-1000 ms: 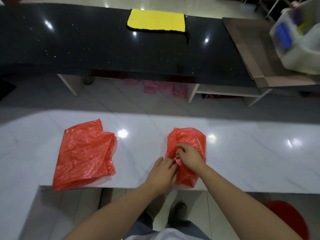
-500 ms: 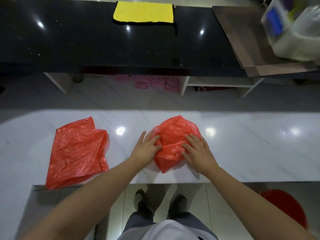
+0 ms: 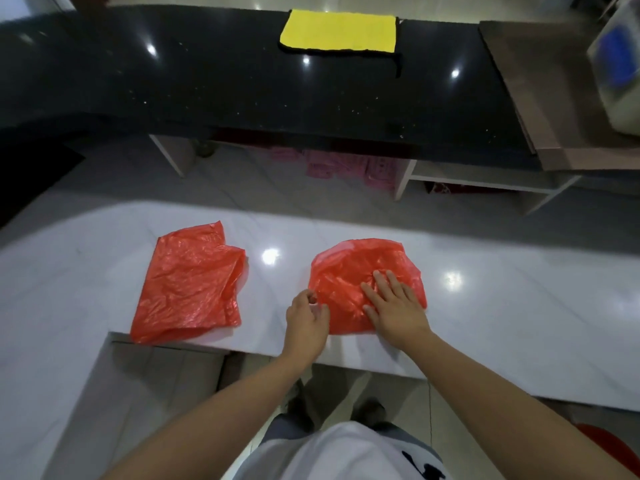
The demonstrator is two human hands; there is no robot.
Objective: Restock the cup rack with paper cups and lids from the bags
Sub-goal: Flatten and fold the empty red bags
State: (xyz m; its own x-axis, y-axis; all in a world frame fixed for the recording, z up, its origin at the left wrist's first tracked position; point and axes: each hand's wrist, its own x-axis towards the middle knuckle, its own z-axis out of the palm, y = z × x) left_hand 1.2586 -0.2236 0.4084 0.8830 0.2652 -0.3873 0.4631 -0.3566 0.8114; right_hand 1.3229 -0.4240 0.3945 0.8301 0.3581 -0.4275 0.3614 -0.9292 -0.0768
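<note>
Hands on the right one of 2 red bags on the white marble counter (image 3: 485, 306). Right hand (image 3: 394, 306) flat on the right bag (image 3: 349, 271), fingers straight and spread, pressing the plastic down. Left hand (image 3: 306, 320) at that bag's left edge, fingers curled, seemingly pinching the plastic; exact grip hard to tell. Left bag (image 3: 190, 282) lying flat and crumpled, well apart from both hands, one corner over the counter's near edge. Beyond, black counter (image 3: 242, 88) with yellow cloth (image 3: 339, 31) on its far side.
</note>
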